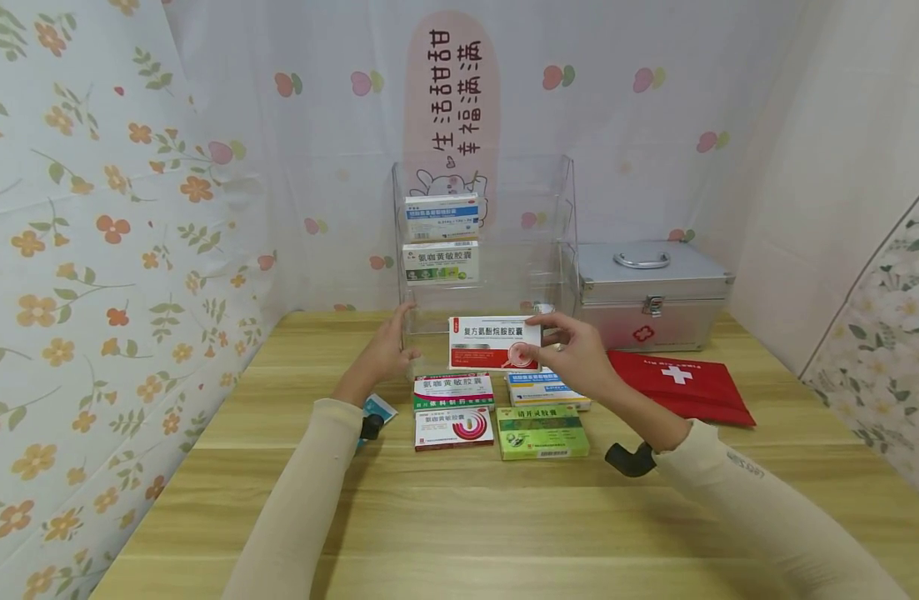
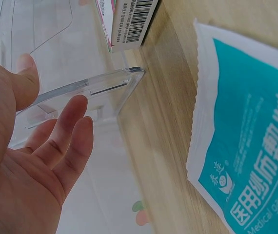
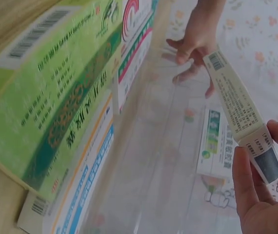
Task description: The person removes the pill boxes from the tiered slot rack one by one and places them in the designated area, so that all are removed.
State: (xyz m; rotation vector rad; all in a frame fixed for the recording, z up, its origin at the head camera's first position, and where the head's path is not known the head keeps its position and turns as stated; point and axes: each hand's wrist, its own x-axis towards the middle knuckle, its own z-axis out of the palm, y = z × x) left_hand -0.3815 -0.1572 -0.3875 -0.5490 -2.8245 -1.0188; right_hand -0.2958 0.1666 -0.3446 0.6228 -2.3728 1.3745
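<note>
Two bare hands are at a clear plastic tiered display rack (image 1: 504, 271) standing on a light wood-grain table (image 1: 459, 521). The right hand (image 1: 579, 350) pinches one end of a flat white-and-red cardboard medicine box (image 1: 477, 340) between thumb and fingers, holding it upright just in front of the rack's lower part, printed face outward. The left hand (image 1: 384, 352) is at the rack's left side, thumb and fingers spread apart and slightly bent about the side edge; whether they press on it, I cannot tell.

On the rack's left half stand a white-and-blue carton (image 1: 442, 218) and, one tier below, a white-and-green carton (image 1: 440, 262). In front of the rack, toward its left, lie a white carton with pink and green bands (image 1: 454, 392) and, farther from the rack, a white carton with a magenta spiral (image 1: 454, 428). Toward its right are a white carton with blue and yellow stripes (image 1: 545, 389) and a light-green carton (image 1: 543, 433). A teal-and-white gauze packet (image 2: 251, 141) lies left of the rack's front. Right of the rack are a silver metal case (image 1: 654, 308) and a red pouch with a white cross (image 1: 702, 392).
</note>
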